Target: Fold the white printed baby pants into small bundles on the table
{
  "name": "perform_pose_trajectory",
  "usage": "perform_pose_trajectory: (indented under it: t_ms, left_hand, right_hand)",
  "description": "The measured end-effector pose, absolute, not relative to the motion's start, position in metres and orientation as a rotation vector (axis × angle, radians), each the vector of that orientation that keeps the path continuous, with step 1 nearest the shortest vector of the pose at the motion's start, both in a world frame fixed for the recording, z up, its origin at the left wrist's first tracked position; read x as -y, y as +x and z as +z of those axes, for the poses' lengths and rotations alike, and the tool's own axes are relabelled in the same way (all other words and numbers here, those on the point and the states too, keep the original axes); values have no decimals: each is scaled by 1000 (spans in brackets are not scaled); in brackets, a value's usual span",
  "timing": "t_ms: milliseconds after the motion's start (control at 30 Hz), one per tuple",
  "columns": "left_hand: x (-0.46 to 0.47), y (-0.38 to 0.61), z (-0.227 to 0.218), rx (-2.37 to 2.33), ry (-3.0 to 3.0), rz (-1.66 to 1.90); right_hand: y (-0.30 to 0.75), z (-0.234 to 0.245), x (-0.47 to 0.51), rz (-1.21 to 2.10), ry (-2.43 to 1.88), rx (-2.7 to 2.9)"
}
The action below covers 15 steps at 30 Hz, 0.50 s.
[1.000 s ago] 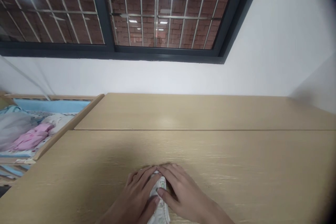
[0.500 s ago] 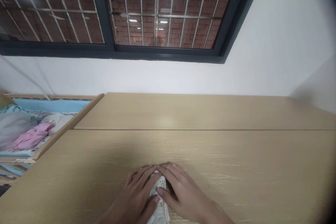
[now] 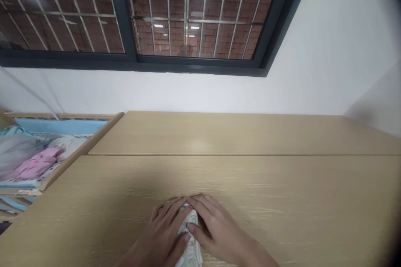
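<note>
A folded white cloth (image 3: 192,244) with a small pale green print lies on the wooden tabletop at the bottom middle. My left hand (image 3: 166,227) is curved over its left side, with the thumb resting low on the fabric. From the other side, my right hand (image 3: 213,225) bends around the right edge, its thumb on the cloth. The fingertips of both hands meet at the cloth's far end. Part of the cloth is hidden under the fingers, and its near end runs out of the picture.
The pale wooden tabletop (image 3: 282,196) spreads around my hands, with a seam across its far part. At left stands a wooden crib (image 3: 83,148) with blue padding, a pink cloth (image 3: 39,163) and other bedding. Behind are a white wall (image 3: 194,94) and a barred window (image 3: 200,64).
</note>
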<state>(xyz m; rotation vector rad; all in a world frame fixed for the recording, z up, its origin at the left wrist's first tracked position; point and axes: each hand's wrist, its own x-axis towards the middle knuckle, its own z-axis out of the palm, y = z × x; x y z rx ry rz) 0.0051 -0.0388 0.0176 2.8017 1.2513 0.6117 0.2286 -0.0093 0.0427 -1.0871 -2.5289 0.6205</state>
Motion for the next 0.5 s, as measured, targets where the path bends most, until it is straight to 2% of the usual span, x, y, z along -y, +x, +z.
perform_pose_trajectory:
  t_ms: [500]
  left_hand:
    - [40, 6, 22, -1257, 2809, 615]
  right_hand:
    - [228, 43, 10, 632, -1090, 2524]
